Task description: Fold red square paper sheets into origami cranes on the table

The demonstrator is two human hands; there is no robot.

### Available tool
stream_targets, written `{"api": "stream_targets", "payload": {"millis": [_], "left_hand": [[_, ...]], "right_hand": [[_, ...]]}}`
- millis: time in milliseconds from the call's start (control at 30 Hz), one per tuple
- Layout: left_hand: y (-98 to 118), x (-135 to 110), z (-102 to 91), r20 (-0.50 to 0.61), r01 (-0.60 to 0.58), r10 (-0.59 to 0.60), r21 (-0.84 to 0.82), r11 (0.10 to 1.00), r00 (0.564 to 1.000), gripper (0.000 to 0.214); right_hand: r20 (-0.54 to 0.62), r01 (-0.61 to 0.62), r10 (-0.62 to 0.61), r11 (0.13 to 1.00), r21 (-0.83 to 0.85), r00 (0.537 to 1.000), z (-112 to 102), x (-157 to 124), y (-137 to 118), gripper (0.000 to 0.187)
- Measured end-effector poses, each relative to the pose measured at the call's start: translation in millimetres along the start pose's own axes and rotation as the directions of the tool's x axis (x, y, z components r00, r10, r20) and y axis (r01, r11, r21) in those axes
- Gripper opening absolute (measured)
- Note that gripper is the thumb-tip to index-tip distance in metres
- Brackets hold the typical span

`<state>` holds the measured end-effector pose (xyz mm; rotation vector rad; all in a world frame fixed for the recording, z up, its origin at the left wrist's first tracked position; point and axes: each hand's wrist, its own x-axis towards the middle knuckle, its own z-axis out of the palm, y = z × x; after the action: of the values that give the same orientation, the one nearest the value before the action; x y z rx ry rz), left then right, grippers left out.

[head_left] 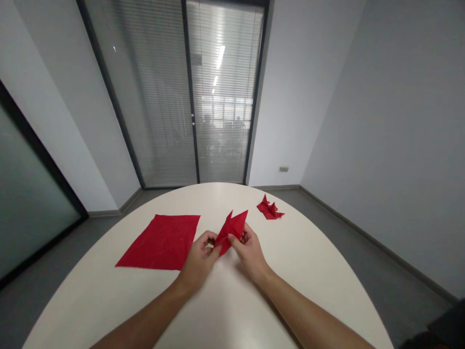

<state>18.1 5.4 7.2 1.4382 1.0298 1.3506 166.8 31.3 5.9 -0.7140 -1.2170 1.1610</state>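
A piece of folded red paper point(232, 226) with pointed flaps is held up between my two hands, over the middle of the table. My left hand point(202, 253) pinches its lower left corner between thumb and fingers. On the other side, my right hand point(250, 248) grips it with the thumb pressed on the front face and the fingers behind, partly hidden. Two points of the paper stick up, away from me. To the left lies a flat, creased sheet of red paper point(160, 242), its near right edge partly behind my left hand.
The round white table point(225, 310) spans the lower view. At its far right edge sits a small folded red paper figure point(270, 208) with several points. Beyond the table are a glass door with blinds point(225, 97) and a grey wall point(392, 121).
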Motion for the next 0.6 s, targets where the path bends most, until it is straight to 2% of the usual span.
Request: {"api": "stream_targets", "payload": {"millis": [167, 333, 433, 600], "left_hand": [[-2.3, 3.2, -2.9, -0.058, -0.01, 0.006, -0.068, 0.998, 0.998, 0.019], [0.8, 6.4, -4.4, -0.011, 0.066, -0.069, -0.176, 0.982, 0.998, 0.032], [2.6, 7.1, -4.9, 0.01, 0.091, -0.091, -0.176, 0.98, 0.996, 0.032], [3.1, 7.1, -6.0, -0.028, 0.077, -0.082, -0.133, 0.988, 0.996, 0.028]], "right_hand": [[0.051, -0.002, 0.003, 1.0, -0.012, 0.999, -0.5, -0.5, -4.2, 0.024], [0.054, -0.056, 0.054, 0.998, 0.041, 0.997, -0.1, -0.1, -4.0, 0.031], [0.055, -0.09, 0.086, 0.992, 0.086, 0.995, -0.9, 1.5, -2.6, 0.036], [0.061, -0.131, 0.124, 0.98, 0.147, 0.99, -0.6, 0.6, -4.7, 0.035]]}}
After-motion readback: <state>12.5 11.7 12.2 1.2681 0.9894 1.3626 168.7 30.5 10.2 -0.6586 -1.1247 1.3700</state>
